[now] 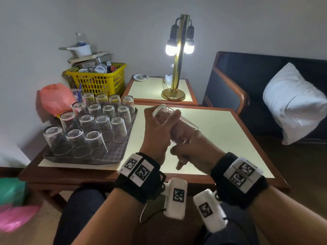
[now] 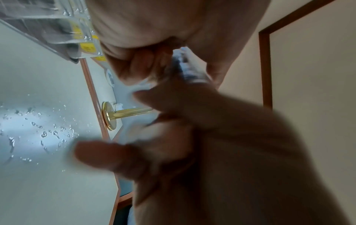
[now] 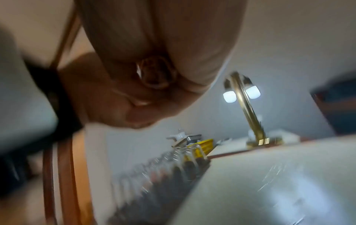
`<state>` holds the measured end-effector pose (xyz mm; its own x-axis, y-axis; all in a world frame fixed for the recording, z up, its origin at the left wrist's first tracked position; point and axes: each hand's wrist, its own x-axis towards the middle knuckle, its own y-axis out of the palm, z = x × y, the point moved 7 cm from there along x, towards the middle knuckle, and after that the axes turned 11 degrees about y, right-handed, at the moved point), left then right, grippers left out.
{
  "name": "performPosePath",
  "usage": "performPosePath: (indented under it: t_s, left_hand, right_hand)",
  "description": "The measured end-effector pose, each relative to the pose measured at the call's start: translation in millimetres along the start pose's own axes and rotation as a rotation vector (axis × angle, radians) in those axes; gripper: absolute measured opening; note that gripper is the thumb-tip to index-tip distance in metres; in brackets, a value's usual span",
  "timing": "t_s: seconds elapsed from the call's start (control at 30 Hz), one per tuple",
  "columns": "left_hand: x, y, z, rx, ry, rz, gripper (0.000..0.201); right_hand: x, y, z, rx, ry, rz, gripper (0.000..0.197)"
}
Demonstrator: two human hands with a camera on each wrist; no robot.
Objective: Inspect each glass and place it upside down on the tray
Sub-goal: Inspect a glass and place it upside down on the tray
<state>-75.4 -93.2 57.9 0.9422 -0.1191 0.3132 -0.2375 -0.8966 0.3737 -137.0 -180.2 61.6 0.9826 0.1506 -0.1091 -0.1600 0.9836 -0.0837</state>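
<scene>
In the head view the tray (image 1: 113, 156) at the table's (image 1: 230, 138) left carries about 16 upturned glasses while the left hand (image 1: 155, 131) and right hand (image 1: 191, 149) both grip 1 tilted glass (image 1: 166, 115) above the table, apparently the last, and the blurred wrist views show curled fingers only.
</scene>
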Motion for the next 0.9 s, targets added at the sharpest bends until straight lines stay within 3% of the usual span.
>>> performPosePath:
  t_s: [0.07,0.13,0.2,0.27,0.3,0.33,0.37,0.43,0.57,0.63,0.7,0.8,0.87,0.9]
  left_hand:
    - [-1,5,-10,-0.022,0.084,0.024,0.056]
    - [1,10,-11,0.016,0.07,0.087,0.058]
    - [5,8,-6,0.077,-0.025,0.102,0.058]
    - [12,0,-1,0.15,-0.079,0.059,0.042]
    - [14,-3,1,0.161,-0.104,0.039,0.035]
    - [14,-4,1,0.154,-0.131,0.025,0.032]
    - [13,-4,1,0.144,-0.144,0.02,0.031]
    - [11,-5,3,0.139,-0.125,0.012,0.029]
    - [0,-5,2,0.057,0.008,-0.038,0.036]
    - [-2,0,2,0.055,0.039,0.003,0.042]
    - [-1,3,5,0.083,-0.009,0.054,0.047]
    - [2,1,10,0.138,-0.101,0.048,0.035]
    - [4,4,9,0.124,-0.136,0.049,0.033]
    - [5,5,6,0.111,-0.135,0.041,0.034]
  right_hand:
    - [-7,8,6,0.419,0.056,0.142,0.049]
    - [-8,5,7,0.4,0.069,0.126,0.046]
    - [-3,-8,6,0.07,0.054,-0.015,0.063]
    - [-1,-16,10,-0.601,-0.045,-0.22,0.078]
    - [0,-10,9,-0.922,-0.103,-0.252,0.077]
    - [0,-4,7,-1.104,-0.136,-0.261,0.074]
    - [-3,0,8,-1.13,-0.158,-0.261,0.072]
    - [-2,-1,6,-0.867,-0.146,-0.191,0.08]
    - [-8,7,-1,0.232,0.155,0.116,0.055]
    - [-11,3,-5,0.424,0.178,0.131,0.049]
    - [-9,-4,-6,0.21,0.164,0.057,0.061]
    - [-1,-21,-2,-0.551,0.014,-0.217,0.083]
    - [6,-18,-4,-0.967,-0.101,-0.295,0.081]
    - [7,-15,-6,-1.045,-0.127,-0.303,0.081]
